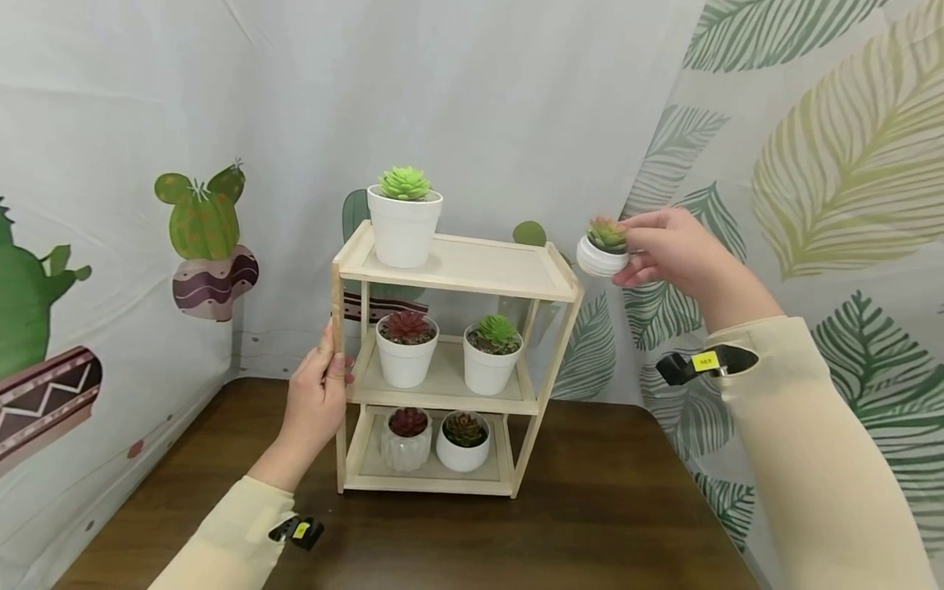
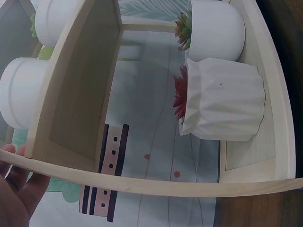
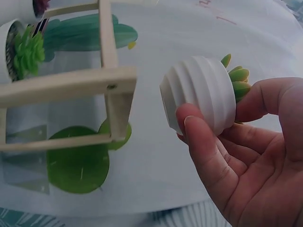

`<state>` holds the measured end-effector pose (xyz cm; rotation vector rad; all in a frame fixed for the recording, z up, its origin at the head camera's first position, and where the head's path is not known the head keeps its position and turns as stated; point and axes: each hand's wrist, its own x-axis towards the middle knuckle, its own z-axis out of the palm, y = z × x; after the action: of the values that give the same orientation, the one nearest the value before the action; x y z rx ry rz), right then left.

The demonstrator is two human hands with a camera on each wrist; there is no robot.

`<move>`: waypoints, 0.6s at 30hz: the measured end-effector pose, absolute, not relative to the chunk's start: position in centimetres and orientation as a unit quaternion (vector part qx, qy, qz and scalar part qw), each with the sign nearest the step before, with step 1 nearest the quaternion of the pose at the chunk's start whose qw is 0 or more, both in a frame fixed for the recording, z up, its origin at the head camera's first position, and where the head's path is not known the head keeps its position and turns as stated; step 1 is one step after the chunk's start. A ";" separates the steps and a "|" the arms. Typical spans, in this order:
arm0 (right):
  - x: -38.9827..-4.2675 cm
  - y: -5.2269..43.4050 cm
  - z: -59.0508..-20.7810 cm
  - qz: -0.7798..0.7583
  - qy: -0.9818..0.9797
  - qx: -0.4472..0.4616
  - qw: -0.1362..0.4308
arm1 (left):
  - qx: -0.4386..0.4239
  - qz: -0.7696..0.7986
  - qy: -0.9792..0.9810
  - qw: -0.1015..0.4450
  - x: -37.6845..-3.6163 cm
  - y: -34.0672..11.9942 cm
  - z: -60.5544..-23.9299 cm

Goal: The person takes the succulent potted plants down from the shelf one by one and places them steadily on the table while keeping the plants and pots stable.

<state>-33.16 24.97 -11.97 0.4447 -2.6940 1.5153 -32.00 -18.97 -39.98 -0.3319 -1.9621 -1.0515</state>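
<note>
My right hand (image 1: 667, 250) holds a small potted succulent (image 1: 603, 257) in the air, just right of the wooden shelf's top corner. Its ribbed white pot (image 3: 201, 94) is pinched between thumb and fingers in the right wrist view. With my left hand (image 1: 317, 393) I grip the left upright of the three-tier shelf (image 1: 487, 262), near its middle tier; only a few fingers (image 2: 35, 187) show in the left wrist view. On the top tier, at the left, stands a tall white pot (image 1: 404, 225) with a bright green succulent.
A red succulent (image 1: 407, 352) and a green one (image 1: 492, 356) share the middle tier. Below are a fluted pot (image 1: 406, 447) and a round white pot (image 1: 463, 447). The shelf stands on a dark wooden table (image 1: 590, 508), before a plant-printed curtain (image 1: 516, 106).
</note>
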 end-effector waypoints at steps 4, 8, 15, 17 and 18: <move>-33.0 26.2 -13.1 0.486 -0.864 0.131 0.012 | -0.133 -0.424 -0.787 0.427 -32.0 -18.9 -40.0; -33.1 27.4 -14.6 0.482 -0.866 0.131 0.007 | -0.130 -0.426 -0.790 0.422 -32.0 -18.8 -40.1; -33.2 28.9 -18.3 0.475 -0.870 0.132 0.010 | -0.132 -0.422 -0.789 0.426 -32.0 -18.8 -40.1; -33.2 29.3 -19.5 0.471 -0.872 0.134 0.010 | -0.132 -0.419 -0.790 0.428 -32.1 -18.9 -40.0; -33.2 29.5 -20.1 0.471 -0.872 0.133 0.010 | -0.131 -0.417 -0.791 0.429 -32.1 -19.0 -40.0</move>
<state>-33.23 29.49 -20.13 0.4159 -2.7219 1.4696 -32.11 -18.97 -40.02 -0.3264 -1.9740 -1.0406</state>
